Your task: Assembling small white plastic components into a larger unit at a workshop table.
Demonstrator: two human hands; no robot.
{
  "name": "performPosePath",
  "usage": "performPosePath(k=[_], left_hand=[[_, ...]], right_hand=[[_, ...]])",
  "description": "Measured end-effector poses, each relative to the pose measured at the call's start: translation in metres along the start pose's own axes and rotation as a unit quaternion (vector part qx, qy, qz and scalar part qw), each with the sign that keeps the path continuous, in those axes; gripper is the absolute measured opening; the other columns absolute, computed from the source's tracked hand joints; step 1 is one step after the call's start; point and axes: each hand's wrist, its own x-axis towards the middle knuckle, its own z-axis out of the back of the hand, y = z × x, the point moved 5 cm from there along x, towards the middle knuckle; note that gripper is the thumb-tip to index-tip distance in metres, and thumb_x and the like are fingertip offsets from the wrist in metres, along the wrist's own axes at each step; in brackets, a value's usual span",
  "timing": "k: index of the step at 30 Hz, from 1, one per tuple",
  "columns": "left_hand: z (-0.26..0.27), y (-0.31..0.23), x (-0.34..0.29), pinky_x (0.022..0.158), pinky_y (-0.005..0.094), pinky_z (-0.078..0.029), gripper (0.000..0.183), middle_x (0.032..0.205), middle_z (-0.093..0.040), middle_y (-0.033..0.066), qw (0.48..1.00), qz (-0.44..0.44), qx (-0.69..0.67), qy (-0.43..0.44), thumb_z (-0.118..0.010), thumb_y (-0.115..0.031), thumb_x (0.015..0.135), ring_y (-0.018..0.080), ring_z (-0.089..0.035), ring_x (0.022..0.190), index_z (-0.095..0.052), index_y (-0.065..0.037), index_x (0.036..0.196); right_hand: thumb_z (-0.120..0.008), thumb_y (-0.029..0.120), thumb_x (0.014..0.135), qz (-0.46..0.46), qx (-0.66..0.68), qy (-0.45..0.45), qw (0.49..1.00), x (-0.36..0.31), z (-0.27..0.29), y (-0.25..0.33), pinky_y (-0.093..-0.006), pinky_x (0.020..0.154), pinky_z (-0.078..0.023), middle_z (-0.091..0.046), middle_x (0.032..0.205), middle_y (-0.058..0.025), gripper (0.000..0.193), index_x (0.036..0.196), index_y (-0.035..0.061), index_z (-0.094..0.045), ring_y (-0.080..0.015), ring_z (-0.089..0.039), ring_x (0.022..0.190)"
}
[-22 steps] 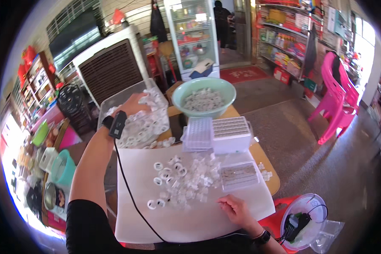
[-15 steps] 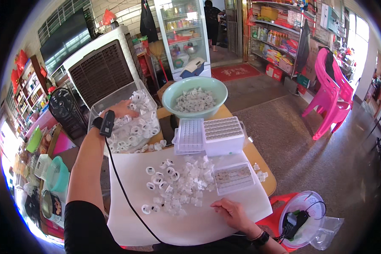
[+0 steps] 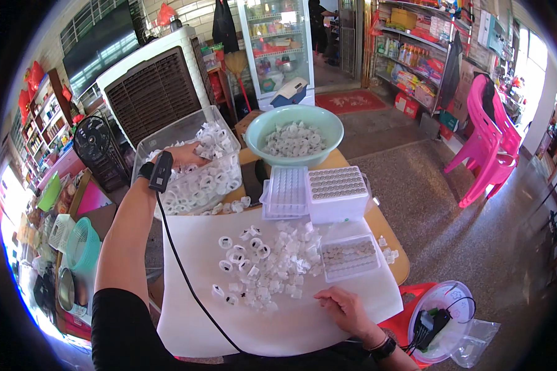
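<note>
Left hand [image 3: 184,155] shifted amid white pieces [image 3: 213,143]

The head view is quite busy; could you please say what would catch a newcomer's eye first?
Probably the pink chair, on the floor at the right. Next comes the pale green basin of small white pieces at the far end of the table. To the basin's left, the left hand is in a clear bin of white pieces.
</note>
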Motion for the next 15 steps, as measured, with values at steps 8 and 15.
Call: performPosePath(k=[8, 15], left_hand=[[-0.004, 0.032, 0.013, 0.093, 0.0313, -0.041, 0.074, 0.120, -0.057, 0.0109, 0.991, -0.050, -0.128, -0.009, -0.075, -0.021, 0.074, 0.0196, -0.053, 0.109, -0.038, -0.001, 0.135], [0.006, 0.034, 0.005, 0.084, 0.0301, -0.045, 0.050, 0.105, -0.065, 0.0079, 0.990, -0.075, -0.059, -0.107, -0.074, -0.008, 0.067, 0.0172, -0.059, 0.097, -0.061, -0.001, 0.114]], right_hand=[[-0.055, 0.003, 0.086, 0.006, -0.017, -0.003, 1.000, 0.001, 0.001, 0.003, -0.0327, 0.068, -0.050, -0.062, 0.086, -0.0117, 0.018, 0.102, 0.0043, -0.063, -0.0260, -0.063, 0.075], [-0.055, 0.003, 0.086, 0.017, -0.001, -0.008, 1.000, 0.001, 0.000, 0.003, -0.0318, 0.065, -0.049, -0.061, 0.082, -0.0120, 0.018, 0.103, 0.0038, -0.062, -0.0247, -0.062, 0.071]])
